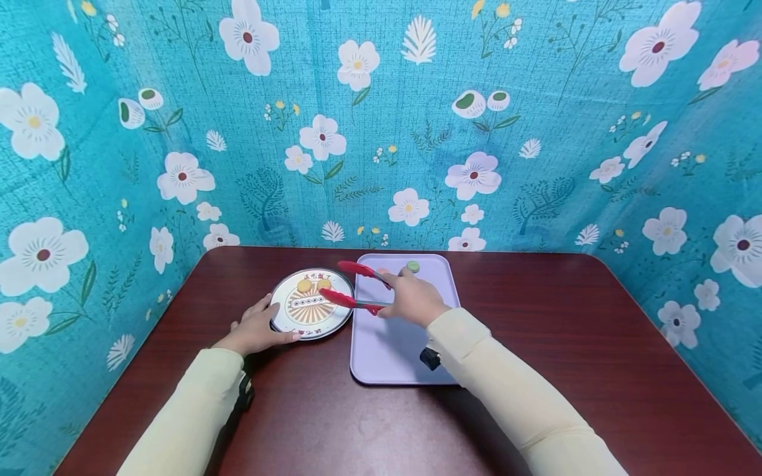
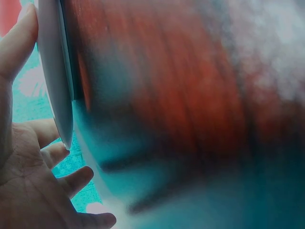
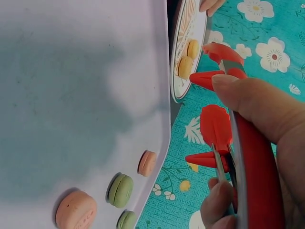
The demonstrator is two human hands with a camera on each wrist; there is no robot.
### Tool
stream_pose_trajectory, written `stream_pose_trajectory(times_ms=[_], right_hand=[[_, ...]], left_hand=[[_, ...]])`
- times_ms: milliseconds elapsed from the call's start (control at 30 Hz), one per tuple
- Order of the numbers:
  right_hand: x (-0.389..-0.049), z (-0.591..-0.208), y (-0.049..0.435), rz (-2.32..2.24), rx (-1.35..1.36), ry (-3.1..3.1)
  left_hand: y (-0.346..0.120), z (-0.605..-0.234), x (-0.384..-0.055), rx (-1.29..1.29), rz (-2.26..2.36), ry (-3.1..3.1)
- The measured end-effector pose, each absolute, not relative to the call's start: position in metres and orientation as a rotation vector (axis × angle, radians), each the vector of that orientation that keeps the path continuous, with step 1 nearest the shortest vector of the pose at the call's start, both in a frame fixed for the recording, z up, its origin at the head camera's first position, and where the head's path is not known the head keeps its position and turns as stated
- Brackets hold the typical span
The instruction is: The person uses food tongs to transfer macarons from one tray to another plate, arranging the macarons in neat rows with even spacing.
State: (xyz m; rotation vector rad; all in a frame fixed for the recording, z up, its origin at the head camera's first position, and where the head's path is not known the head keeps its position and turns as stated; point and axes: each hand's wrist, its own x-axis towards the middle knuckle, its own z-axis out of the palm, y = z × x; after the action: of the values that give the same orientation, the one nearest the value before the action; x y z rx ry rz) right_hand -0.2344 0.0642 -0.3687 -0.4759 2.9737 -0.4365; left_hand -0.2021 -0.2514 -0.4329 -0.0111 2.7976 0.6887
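My left hand (image 1: 254,329) holds the left rim of a round white plate (image 1: 282,316), thumb on the front edge and fingers spread along the side. Two yellow macarons (image 1: 304,285) lie on the plate's printed design. In my right hand (image 1: 415,301) are red-tipped tongs (image 1: 337,297), spread apart with nothing between the tips. One tip overlaps the plate beside the yellow macarons in the head view. At the tray's far end, the right wrist view shows pink macarons (image 3: 76,210) and green macarons (image 3: 121,191), partly hidden by my hand in the head view.
A pale lilac tray (image 1: 381,360) lies right of the plate, their edges close together. Both rest on a dark reddish-brown table (image 1: 536,317). Blue flowered cloth (image 1: 381,132) hangs behind the table's far edge and along both sides.
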Motion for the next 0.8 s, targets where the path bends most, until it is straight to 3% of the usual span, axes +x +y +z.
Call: stream_pose_trajectory(times_ms=[800], right_hand=[[-0.217,-0.356,0.087,-0.465,-0.429,3.000]], left_hand=[[-0.249,-0.426,-0.197,-0.019,0.681,2.795]])
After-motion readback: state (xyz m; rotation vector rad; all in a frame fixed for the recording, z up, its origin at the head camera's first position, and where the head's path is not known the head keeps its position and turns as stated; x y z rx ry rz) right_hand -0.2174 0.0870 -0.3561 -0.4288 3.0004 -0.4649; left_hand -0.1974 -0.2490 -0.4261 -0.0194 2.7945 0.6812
